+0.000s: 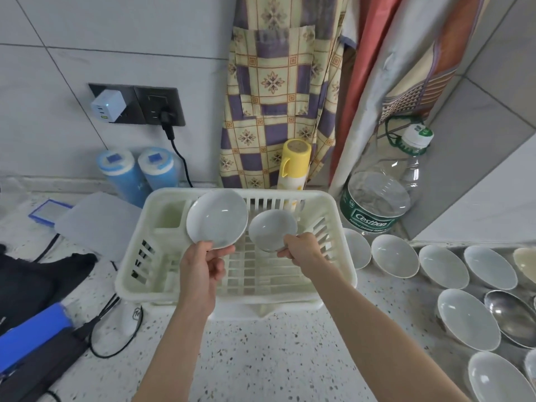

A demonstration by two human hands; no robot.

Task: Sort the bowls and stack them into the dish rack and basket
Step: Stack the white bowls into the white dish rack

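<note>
L hand [203,262] & R hand [301,250] grip bowls over rack [139,256].

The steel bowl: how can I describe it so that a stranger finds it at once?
Start at the white dish rack and look right, to the bowls on the counter. In the second row, beside a white bowl, lies the steel bowl. It alone is shiny grey metal; its neighbours are white.

The dish rack [235,274] floor lies bare; white bowls [441,268] crowd the counter [275,358] right, cables [116,329] and gear left.
</note>
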